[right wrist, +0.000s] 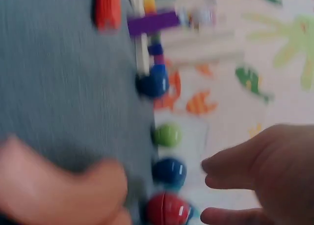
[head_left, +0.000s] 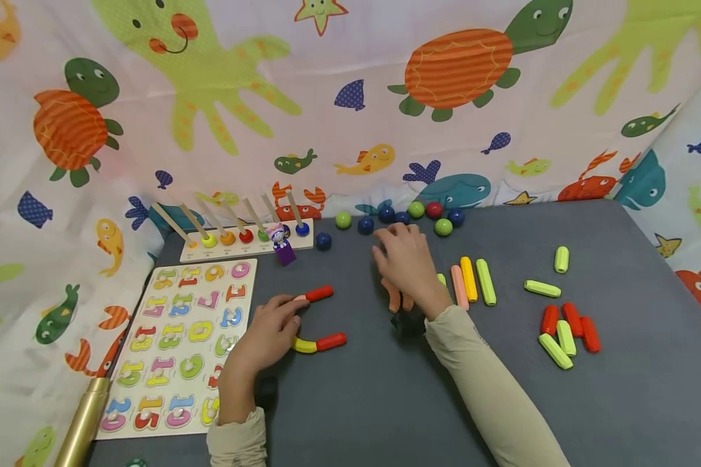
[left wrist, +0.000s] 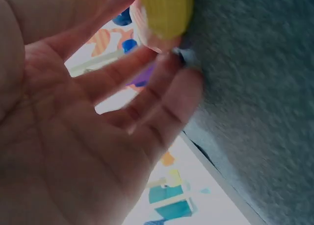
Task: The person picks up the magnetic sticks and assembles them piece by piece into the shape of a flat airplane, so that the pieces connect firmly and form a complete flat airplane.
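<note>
Far left on the grey worktop: number puzzle board, peg rack behind it. Next, left hand, fingers loosely spread, tips touching a curved red-and-yellow stick. Centre: right hand, fingers relaxed and open, hovering beside a row of coloured balls. Right: straight sticks, then scattered red and green sticks.

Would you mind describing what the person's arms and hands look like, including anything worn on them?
Both arms wear long beige sleeves with gathered cuffs at the wrists. The left hand and right hand are bare: no gloves, rings, or watch are visible. A dark object sits under the right wrist, probably the wrist camera.
</note>
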`<state>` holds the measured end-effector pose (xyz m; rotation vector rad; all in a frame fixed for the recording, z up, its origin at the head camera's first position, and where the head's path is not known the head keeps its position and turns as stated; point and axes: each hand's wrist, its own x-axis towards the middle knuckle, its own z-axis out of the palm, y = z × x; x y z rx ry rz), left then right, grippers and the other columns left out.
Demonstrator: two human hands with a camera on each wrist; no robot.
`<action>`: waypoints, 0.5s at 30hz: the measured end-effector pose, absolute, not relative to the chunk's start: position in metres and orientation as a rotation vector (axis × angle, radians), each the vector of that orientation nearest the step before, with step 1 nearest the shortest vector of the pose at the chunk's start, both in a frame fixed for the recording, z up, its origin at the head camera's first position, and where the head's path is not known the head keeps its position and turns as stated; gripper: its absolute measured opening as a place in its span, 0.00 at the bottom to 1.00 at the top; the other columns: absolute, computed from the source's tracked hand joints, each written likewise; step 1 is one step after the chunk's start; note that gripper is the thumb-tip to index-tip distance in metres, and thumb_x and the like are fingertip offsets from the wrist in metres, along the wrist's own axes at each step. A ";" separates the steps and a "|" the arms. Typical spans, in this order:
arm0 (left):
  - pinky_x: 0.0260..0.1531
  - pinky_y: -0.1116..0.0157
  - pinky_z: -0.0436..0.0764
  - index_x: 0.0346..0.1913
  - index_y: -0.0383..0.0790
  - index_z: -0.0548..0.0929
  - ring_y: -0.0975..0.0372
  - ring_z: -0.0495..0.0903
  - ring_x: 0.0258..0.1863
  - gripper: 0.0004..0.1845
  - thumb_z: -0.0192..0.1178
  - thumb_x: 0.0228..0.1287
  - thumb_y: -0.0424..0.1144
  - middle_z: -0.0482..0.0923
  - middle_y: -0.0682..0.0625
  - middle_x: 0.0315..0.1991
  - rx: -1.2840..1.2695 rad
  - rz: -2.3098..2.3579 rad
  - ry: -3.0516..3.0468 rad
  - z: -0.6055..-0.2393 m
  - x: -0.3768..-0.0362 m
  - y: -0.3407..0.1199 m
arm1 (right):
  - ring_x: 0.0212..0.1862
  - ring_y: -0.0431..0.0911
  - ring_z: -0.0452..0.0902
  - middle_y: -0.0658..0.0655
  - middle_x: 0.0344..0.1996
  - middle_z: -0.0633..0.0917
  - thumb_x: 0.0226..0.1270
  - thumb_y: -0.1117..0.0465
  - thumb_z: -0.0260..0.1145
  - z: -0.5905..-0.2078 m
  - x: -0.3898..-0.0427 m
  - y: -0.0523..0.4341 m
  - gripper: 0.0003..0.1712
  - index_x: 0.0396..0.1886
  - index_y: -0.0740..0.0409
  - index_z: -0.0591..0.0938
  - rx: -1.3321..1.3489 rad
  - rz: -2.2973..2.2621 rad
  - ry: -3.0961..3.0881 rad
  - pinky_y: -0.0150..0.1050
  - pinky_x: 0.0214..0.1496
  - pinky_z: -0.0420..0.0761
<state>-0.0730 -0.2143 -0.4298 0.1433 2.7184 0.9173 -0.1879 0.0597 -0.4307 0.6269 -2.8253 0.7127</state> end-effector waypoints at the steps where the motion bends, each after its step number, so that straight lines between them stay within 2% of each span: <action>1: 0.69 0.36 0.68 0.72 0.43 0.82 0.37 0.64 0.71 0.22 0.54 0.81 0.33 0.67 0.35 0.76 0.149 0.912 2.723 -0.430 -0.074 -0.211 | 0.58 0.67 0.73 0.68 0.58 0.83 0.80 0.59 0.67 -0.433 -0.192 0.066 0.17 0.61 0.61 0.87 0.585 0.690 -2.842 0.63 0.61 0.73; 8: 0.67 0.31 0.63 0.64 0.44 0.87 0.33 0.63 0.71 0.17 0.56 0.80 0.34 0.68 0.36 0.77 0.264 0.820 2.784 -0.431 -0.086 -0.186 | 0.52 0.66 0.71 0.68 0.53 0.85 0.78 0.63 0.67 -0.441 -0.206 0.080 0.14 0.58 0.59 0.89 0.650 0.585 -2.873 0.61 0.57 0.74; 15: 0.64 0.33 0.63 0.68 0.43 0.85 0.36 0.63 0.70 0.19 0.57 0.81 0.37 0.71 0.42 0.75 0.297 0.749 2.810 -0.435 -0.095 -0.179 | 0.46 0.64 0.72 0.65 0.46 0.89 0.71 0.66 0.72 -0.445 -0.220 0.078 0.16 0.57 0.59 0.90 0.633 0.569 -2.827 0.60 0.53 0.74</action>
